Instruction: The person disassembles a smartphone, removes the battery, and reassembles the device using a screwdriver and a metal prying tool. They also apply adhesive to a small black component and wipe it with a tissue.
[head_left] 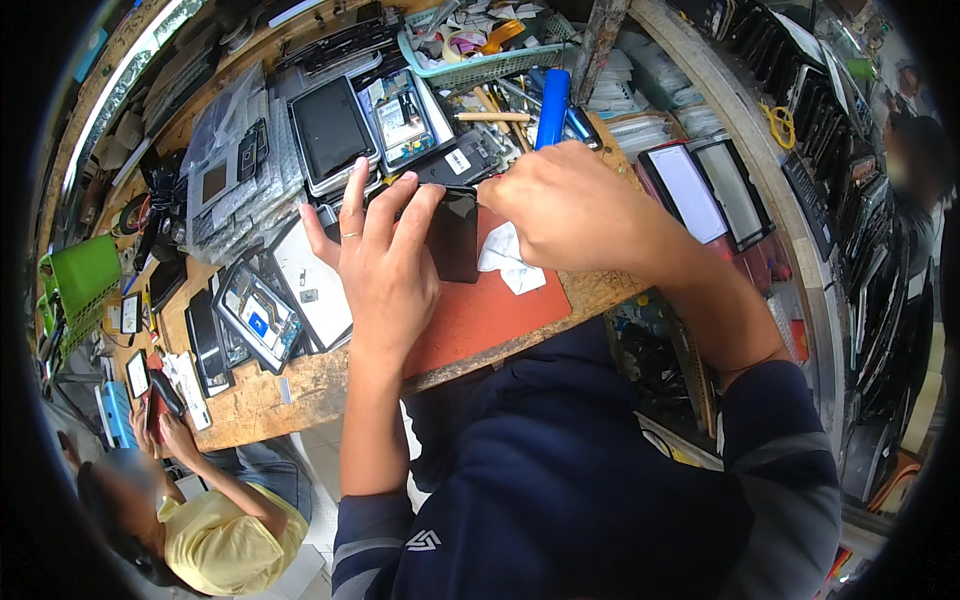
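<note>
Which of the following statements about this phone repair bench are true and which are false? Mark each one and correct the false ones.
1. The left hand holds a dark phone over a red-brown mat. True.
2. The right hand rests in the person's lap. False: it is up at the phone's top edge.
3. A white cloth lies on the mat beside the phone. True.
4. The blue tool handle lies on the floor. False: it lies on the bench beyond the right hand.
5. A ring shows on a finger of the left hand. True.
6. The green basket is empty. False: it holds tape and small items.
</note>
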